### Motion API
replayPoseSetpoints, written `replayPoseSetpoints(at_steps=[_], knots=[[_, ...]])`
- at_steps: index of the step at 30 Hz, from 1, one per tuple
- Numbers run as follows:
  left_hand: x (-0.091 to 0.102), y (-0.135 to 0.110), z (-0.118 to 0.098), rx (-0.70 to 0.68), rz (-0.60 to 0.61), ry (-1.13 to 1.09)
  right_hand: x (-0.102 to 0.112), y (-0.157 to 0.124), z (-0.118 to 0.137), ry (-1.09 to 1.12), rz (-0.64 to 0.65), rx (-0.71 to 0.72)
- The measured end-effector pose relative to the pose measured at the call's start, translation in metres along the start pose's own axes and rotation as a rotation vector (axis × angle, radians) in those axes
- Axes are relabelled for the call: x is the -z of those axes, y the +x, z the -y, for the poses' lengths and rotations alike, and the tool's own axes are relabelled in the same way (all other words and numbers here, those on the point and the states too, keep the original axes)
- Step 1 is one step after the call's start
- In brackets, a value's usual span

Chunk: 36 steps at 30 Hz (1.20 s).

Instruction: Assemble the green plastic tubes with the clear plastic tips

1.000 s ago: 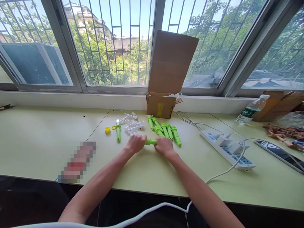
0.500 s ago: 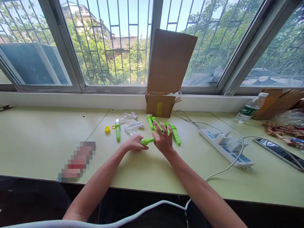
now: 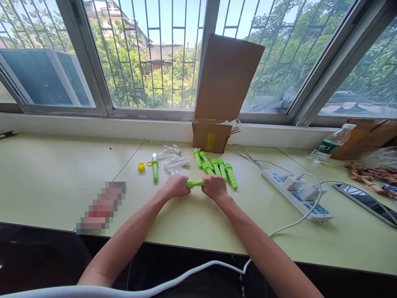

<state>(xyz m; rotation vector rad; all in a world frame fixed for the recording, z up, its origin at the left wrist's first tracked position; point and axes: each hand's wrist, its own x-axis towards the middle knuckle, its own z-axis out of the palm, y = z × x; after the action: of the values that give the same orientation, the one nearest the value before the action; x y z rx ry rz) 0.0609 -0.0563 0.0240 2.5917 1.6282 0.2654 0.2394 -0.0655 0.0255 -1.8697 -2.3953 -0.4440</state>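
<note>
Between my two hands lies a green plastic tube point(image 3: 196, 183), held sideways just above the table. My left hand point(image 3: 177, 186) is closed round its left end, where a wider collar shows. The right end disappears into my right hand point(image 3: 215, 186), whose fingers are curled in a fist round it. Several more green tubes point(image 3: 230, 176) lie in a bunch just beyond my right hand. Past my left hand are several clear plastic pieces point(image 3: 176, 162) with ribbed or spiral parts. A green tube with a white top point(image 3: 155, 167) and a yellow cap point(image 3: 141, 167) sit left of those.
An open cardboard box point(image 3: 209, 136) stands at the windowsill. A white power strip point(image 3: 297, 194) with plugs and cables lies on the right, then a phone point(image 3: 366, 203) and a water bottle point(image 3: 331, 142). A blurred-out flat object point(image 3: 102, 209) is at the left.
The fingers of my right hand were raised and spread; now they are curled tightly round the tube's right end. My left hand keeps its hold. The view has shifted slightly.
</note>
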Motion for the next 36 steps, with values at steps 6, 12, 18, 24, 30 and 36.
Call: replayPoseSetpoints(at_steps=[6, 12, 18, 24, 30, 36], knots=[[-0.002, 0.002, 0.0, -0.052, -0.072, 0.14, 0.006, 0.0, 0.001, -0.002, 0.103, -0.051], [-0.002, 0.003, -0.001, -0.101, -0.124, 0.223, 0.002, 0.002, 0.0, 0.043, 0.199, -0.079], [-0.002, 0.003, -0.003, -0.127, -0.174, 0.281, -0.004, 0.002, -0.003, 0.055, 0.177, -0.07], [0.005, 0.0, 0.0, -0.134, -0.176, 0.149, -0.005, 0.001, -0.006, 0.01, -0.046, 0.073], [0.012, -0.003, 0.007, -0.095, -0.025, -0.172, -0.013, 0.0, -0.006, -0.102, -0.357, 0.135], [0.014, -0.002, 0.006, -0.037, 0.057, -0.203, -0.013, 0.0, -0.004, -0.13, -0.475, 0.197]])
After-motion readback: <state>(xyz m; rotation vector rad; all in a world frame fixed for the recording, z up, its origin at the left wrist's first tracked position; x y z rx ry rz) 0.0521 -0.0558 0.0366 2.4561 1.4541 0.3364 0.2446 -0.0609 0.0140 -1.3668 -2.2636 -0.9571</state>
